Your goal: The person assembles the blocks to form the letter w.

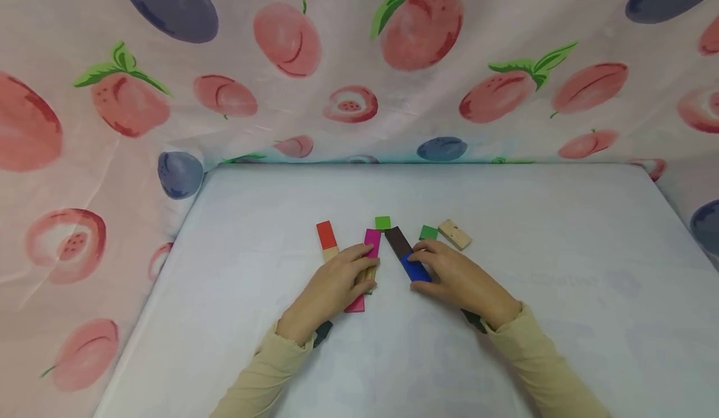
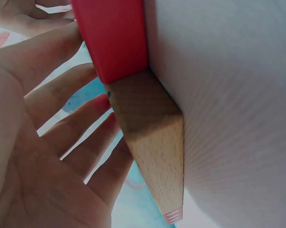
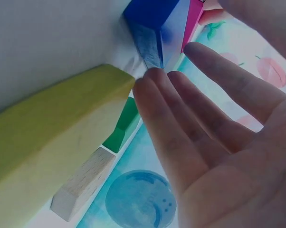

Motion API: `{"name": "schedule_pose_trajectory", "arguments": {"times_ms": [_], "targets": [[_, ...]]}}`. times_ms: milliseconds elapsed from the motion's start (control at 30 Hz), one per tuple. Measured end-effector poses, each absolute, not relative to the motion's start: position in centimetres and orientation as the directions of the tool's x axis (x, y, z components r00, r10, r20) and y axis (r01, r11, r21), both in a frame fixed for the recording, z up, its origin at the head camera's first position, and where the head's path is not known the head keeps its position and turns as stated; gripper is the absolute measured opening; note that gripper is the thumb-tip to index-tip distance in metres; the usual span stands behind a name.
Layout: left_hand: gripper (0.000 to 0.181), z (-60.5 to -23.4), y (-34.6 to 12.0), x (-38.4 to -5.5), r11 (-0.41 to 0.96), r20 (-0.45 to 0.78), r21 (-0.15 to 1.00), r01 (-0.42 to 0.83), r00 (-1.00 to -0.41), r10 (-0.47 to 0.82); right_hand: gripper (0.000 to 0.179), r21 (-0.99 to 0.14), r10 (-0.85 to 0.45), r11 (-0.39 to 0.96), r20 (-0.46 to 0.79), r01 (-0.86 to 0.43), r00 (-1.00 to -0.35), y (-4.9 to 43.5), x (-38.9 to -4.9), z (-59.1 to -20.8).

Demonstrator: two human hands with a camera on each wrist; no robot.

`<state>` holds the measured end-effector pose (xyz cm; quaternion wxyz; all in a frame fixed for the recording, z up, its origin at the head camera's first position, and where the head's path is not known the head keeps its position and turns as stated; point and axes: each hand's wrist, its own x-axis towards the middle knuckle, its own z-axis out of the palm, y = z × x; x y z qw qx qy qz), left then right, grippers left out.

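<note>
My left hand (image 1: 334, 281) lies over a row of blocks, fingers extended, near a magenta block (image 1: 372, 242) and a natural-wood block (image 1: 369, 273). A pink block (image 1: 355, 304) shows below its thumb. In the left wrist view, straight fingers stand beside a red block (image 2: 114, 38) and a wooden block (image 2: 155, 142). My right hand (image 1: 455, 274) has its index finger at a blue block (image 1: 415, 269), with the thumb by its near end. The blue joins a dark brown block (image 1: 398, 241). A yellow block (image 3: 57, 128) sits beside the right fingers, hidden in the head view.
A red-orange block (image 1: 326, 235) meets a pale wood block (image 1: 331, 254) on the left. Beyond the hands lie a light green block (image 1: 382, 222), a darker green block (image 1: 429, 232) and a plain wooden block (image 1: 455, 234) on the white table (image 1: 562, 249). Fruit-print cloth (image 1: 348, 43) hangs behind.
</note>
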<state>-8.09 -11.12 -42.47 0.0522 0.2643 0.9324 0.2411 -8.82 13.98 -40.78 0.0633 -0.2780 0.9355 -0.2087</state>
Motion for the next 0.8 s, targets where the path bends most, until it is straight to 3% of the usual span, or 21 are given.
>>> {"name": "schedule_pose_trajectory", "arguments": {"times_ms": [300,633,800], "targets": [[0.045,-42.4,-11.4,-8.0,0.758,0.019,0.469,0.453,-0.863,0.504,0.035,-0.383,-0.572,0.727,0.121,-0.57,-0.811,13.8,-9.5,-40.5],[0.045,-42.3,-11.1,-8.1,0.753,0.017,0.472,0.458,-0.859,0.511,0.034,-0.289,-0.566,0.749,0.189,-0.596,-0.803,14.3,-10.2,-39.8],[0.045,-42.2,-11.0,-8.1,0.755,0.004,0.479,0.448,-0.861,0.509,0.033,-0.297,-0.555,0.757,0.179,-0.582,-0.813,14.5,-10.5,-39.6]]}}
